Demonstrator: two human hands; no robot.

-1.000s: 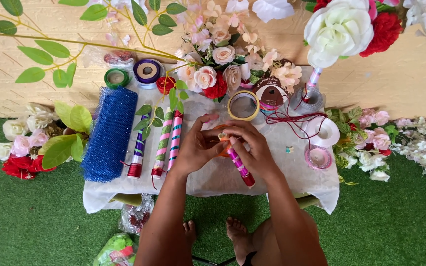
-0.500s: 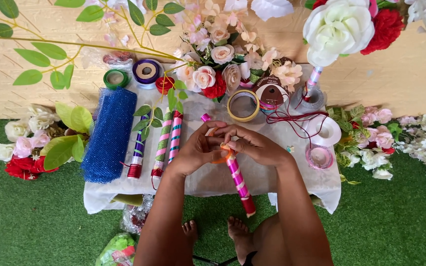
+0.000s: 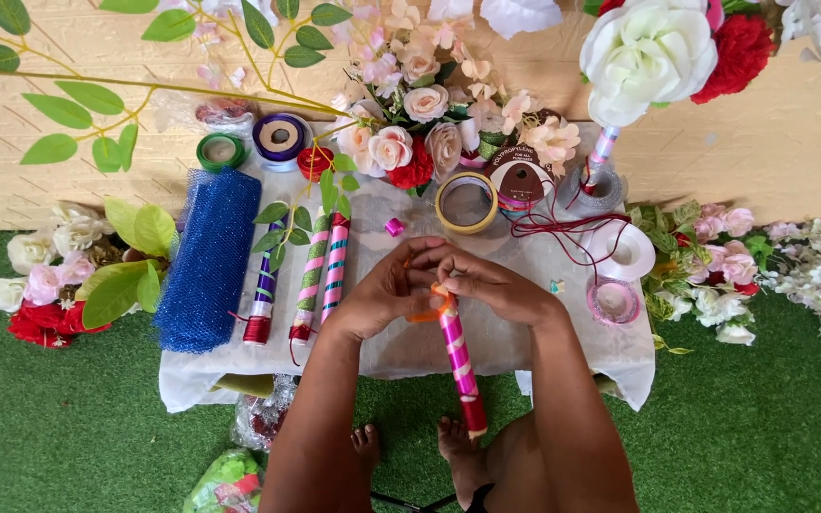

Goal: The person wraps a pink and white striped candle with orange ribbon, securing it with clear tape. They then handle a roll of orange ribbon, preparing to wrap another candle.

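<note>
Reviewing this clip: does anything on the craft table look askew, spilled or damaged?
Only a loose tangle of dark red cord sprawls across the white cloth beside the ribbon spools. Nothing looks spilled or broken. Both hands, left hand and right hand, grip the top of the pink striped stick.

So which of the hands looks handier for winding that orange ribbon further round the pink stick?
Probably the right hand: its fingertips sit on the orange ribbon at the top of the pink striped stick, while the left hand grips that end, steadying it.
</note>
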